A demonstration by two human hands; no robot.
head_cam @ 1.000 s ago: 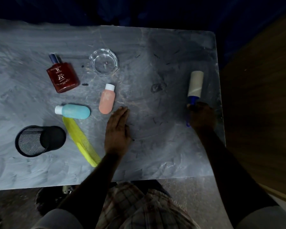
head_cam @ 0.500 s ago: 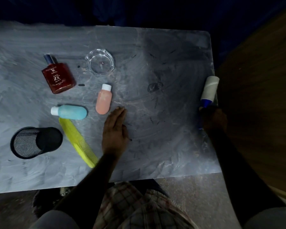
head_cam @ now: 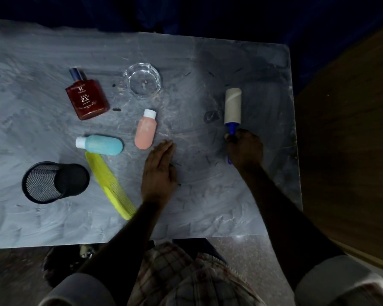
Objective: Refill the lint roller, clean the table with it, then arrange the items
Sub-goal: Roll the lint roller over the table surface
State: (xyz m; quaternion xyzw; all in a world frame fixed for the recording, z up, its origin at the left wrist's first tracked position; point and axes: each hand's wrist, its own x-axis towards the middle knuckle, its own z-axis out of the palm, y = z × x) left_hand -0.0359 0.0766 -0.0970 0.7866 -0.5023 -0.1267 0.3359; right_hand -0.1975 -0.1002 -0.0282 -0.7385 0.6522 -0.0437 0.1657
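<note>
My right hand grips the blue handle of the lint roller, whose beige roll lies on the grey marbled table right of centre, pointing away from me. My left hand rests flat on the table with straight fingers, just below a pink bottle. A teal bottle lies on its side, with a yellow comb slanting below it. A red perfume bottle and a clear glass ashtray sit further back. A black mesh cup lies tipped over at the left.
Small dark specks and a dark smudge dot the table around the roller. The table's right edge lies close to the roller, with wooden floor beyond. My checked-clothed lap sits below the near edge.
My right hand has brought the lint roller back left from the table's right edge onto the surface. My left hand stays flat in the same place.
</note>
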